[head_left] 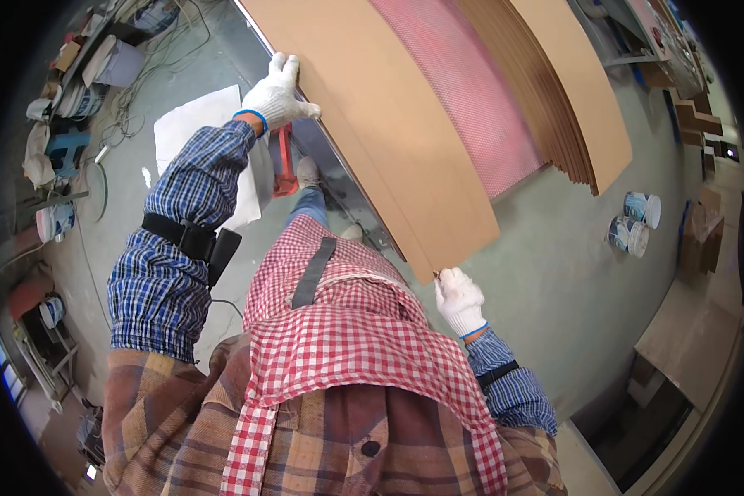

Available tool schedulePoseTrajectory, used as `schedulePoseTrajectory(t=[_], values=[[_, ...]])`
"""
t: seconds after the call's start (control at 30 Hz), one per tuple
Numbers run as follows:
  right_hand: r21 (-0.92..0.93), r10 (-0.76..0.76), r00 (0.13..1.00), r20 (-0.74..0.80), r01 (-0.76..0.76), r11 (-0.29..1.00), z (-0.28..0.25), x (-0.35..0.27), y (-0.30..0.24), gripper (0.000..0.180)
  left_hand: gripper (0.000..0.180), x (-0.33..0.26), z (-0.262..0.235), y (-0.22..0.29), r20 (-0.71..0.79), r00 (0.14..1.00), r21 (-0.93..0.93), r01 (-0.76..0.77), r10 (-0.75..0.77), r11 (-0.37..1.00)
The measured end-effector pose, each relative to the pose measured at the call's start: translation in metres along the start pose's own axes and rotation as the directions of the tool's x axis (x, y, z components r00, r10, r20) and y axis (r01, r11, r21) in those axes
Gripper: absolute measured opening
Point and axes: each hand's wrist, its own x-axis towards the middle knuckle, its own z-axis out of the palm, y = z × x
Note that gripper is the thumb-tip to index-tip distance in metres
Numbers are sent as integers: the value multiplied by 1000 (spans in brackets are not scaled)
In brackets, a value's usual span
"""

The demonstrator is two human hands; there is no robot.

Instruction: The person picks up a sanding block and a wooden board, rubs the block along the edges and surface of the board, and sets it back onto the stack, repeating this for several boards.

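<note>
A large tan fibreboard sheet (372, 107) lies across a stack in front of me. My left hand (277, 93), in a white knit glove, grips its far left edge. My right hand (459, 299), also gloved, pinches the sheet's near corner. I wear a blue plaid shirt and a red checked apron (339, 331). A red tool (283, 165) stands just below my left hand, by my feet.
A pink mesh sheet (463, 91) lies on the stack, with more brown boards (554, 91) fanned out to its right. Two paint cans (632, 223) stand on the green floor at right. White paper (198, 124), cables and buckets (83, 99) crowd the left.
</note>
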Motion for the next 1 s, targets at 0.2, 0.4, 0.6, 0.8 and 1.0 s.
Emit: schedulePoseTrajectory(t=[0.2, 0.4, 0.6, 0.8, 1.0], values=[[-17, -42, 998, 36, 43, 999, -18, 51, -18, 15, 107, -21, -2, 24, 48, 999, -14, 23, -22, 1000], [16, -61, 998, 34, 61, 998, -33, 147, -63, 16, 111, -51, -1, 51, 131, 990, -135, 61, -43, 989], [-10, -195, 977, -88, 195, 981, -46, 244, -89, 15, 108, -82, 13, 77, 54, 998, -228, -18, 31, 974], [3, -197, 980, -29, 197, 980, -71, 329, -107, 18, 107, -107, 23, 109, 119, 986, -299, -77, 117, 951], [67, -182, 983, 16, 181, 981, -101, 412, -127, 20, 100, -129, 25, 134, 156, 967, -416, -122, 203, 901]])
